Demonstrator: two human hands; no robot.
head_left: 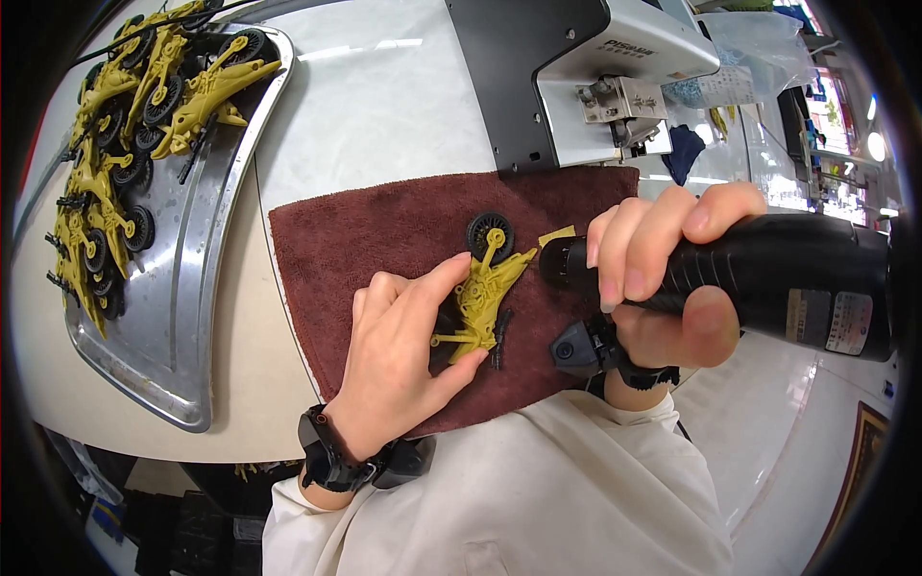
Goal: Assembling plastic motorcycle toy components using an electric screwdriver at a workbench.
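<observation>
A yellow toy motorcycle (485, 298) with black wheels lies on its side on a brown towel (317, 259). My left hand (399, 336) pinches it between thumb and fingers, one fingertip by the upper wheel and the thumb at the lower end. My right hand (663, 259) is wrapped around a thick black electric screwdriver (788, 274). The tool lies nearly level, its nose pointing left, just right of the motorcycle; its bit does not show. Beside that nose is a small flat yellow piece (557, 234).
On the left, a metal tray (206, 317) holds a heap of several yellow toy motorcycles (120, 144). A black and silver machine (595, 86) stands behind the towel. Right of it are a clear plastic bag (759, 58) and a dark blue cloth (683, 154).
</observation>
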